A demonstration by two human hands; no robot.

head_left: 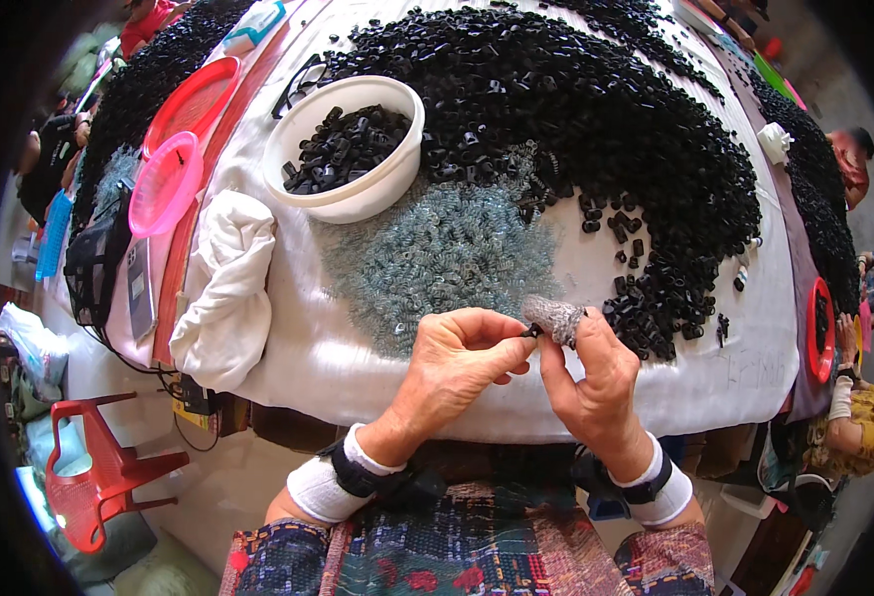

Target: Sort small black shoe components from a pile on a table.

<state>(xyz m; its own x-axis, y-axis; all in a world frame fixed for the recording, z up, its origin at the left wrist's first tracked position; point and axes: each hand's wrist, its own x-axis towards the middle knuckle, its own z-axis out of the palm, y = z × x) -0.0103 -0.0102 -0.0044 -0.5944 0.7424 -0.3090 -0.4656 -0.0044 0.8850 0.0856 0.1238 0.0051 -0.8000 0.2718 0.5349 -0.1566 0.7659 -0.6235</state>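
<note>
My left hand (462,363) pinches a small black plastic piece (531,331) between thumb and fingertips. Close beside it, my right hand (596,382) has its thumb against the same spot, its fingers curled. A grey, fuzzy, roll-shaped wrap (554,318) lies at the right fingertips; whether it is worn on a finger or held, I cannot tell. Just beyond both hands spreads a heap of small silvery coil springs (447,258). Behind and to the right of it lies a large pile of black plastic pieces (576,109).
A white tub (412,164) of black pieces stands behind the springs. Left of it lie a crumpled white cloth (223,288), a pink basket (164,189), a red tray (194,104) and a phone (140,288). A red chair (104,477) stands on the floor. Other people work at both sides.
</note>
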